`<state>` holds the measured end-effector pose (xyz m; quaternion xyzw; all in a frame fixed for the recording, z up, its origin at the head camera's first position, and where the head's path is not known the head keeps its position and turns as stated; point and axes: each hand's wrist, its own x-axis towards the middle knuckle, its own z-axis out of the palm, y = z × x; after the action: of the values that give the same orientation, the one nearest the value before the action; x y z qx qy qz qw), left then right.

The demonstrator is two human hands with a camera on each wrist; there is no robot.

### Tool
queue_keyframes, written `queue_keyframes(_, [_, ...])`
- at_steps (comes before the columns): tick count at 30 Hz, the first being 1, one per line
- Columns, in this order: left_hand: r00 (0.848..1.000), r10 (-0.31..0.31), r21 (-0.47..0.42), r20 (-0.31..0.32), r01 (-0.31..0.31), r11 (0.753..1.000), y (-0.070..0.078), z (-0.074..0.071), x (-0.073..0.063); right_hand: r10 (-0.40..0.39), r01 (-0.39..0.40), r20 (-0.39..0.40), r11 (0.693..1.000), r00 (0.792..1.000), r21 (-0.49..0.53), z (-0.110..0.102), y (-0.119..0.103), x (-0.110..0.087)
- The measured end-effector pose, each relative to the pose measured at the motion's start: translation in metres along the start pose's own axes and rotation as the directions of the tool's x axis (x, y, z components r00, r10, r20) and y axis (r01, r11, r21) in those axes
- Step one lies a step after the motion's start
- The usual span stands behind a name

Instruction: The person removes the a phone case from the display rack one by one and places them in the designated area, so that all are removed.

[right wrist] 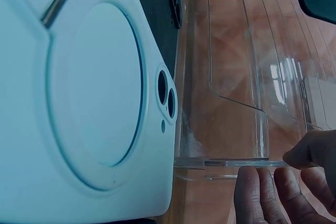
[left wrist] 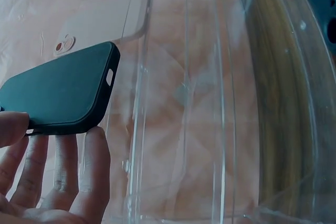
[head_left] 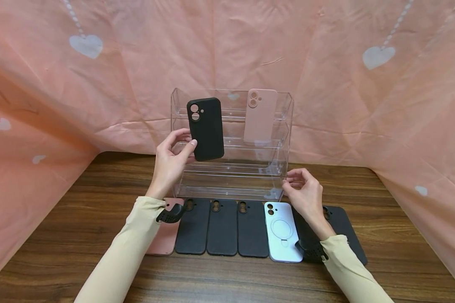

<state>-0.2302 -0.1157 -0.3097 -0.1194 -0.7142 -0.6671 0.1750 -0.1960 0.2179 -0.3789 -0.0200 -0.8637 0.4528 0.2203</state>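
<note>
My left hand (head_left: 172,158) pinches a black phone case (head_left: 208,130) by its lower left edge, thumb in front and fingers behind. The case is held upright, its camera cutout at the top left, in front of the upper tiers of a clear acrylic stand (head_left: 227,194). In the left wrist view the case's bottom edge (left wrist: 107,85) shows a port opening. On the stand's upper right leans a pink phone case (head_left: 263,120). Down at the stand's right side, my right hand (head_left: 307,193) grips the side panel (right wrist: 236,163) between thumb and fingers.
Along the stand's front lies a row of phone cases on the wooden table (head_left: 227,280): a pink one (head_left: 167,235) partly under the left wrist, several black ones (head_left: 222,231), and a pale blue one (head_left: 282,248) with a ring. A pink curtain (head_left: 136,84) hangs behind.
</note>
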Motion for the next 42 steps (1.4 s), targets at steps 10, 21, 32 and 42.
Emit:
queue_keyframes(10, [0.998,-0.026,0.053,0.056,0.023,0.998,-0.004,-0.017,-0.009,0.003,-0.003,0.004,1.000,1.000,0.006,0.002,0.000,0.000])
queue_keyframes(21, [0.997,-0.044,0.070,0.067,0.040,0.997,-0.007,-0.035,-0.018,0.001,-0.001,0.001,1.000,1.000,0.001,0.000,-0.001,0.003])
queue_keyframes(32, [0.999,-0.027,0.088,0.035,0.024,0.996,-0.011,-0.047,-0.026,-0.005,0.005,0.005,1.000,1.000,-0.004,0.000,-0.001,0.003])
queue_keyframes(42, [0.998,-0.050,0.109,0.042,0.045,0.993,-0.013,-0.062,-0.035,0.006,-0.007,0.006,0.999,1.000,0.032,0.001,0.001,0.004])
